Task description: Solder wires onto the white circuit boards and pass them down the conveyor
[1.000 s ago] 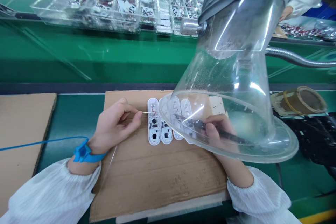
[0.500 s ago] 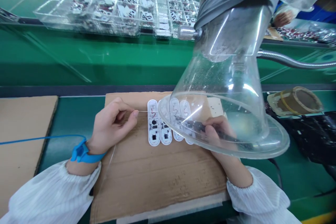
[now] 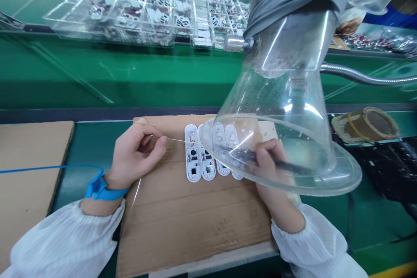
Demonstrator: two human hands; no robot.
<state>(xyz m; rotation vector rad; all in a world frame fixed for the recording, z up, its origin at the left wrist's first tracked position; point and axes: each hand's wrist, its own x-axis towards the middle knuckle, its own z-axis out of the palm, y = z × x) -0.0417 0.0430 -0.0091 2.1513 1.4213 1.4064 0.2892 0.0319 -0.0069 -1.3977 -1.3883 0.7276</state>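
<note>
While a fine wire is pinched by the left hand beside white oblong circuit boards, a slender dark tool, possibly a soldering iron, is gripped by the right hand under a clear hood.

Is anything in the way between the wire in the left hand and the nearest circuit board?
Nothing visible: the thin wire pinched in the left hand runs unobstructed to the nearest white circuit board. The clear fume hood overlaps only the boards further right.
</note>
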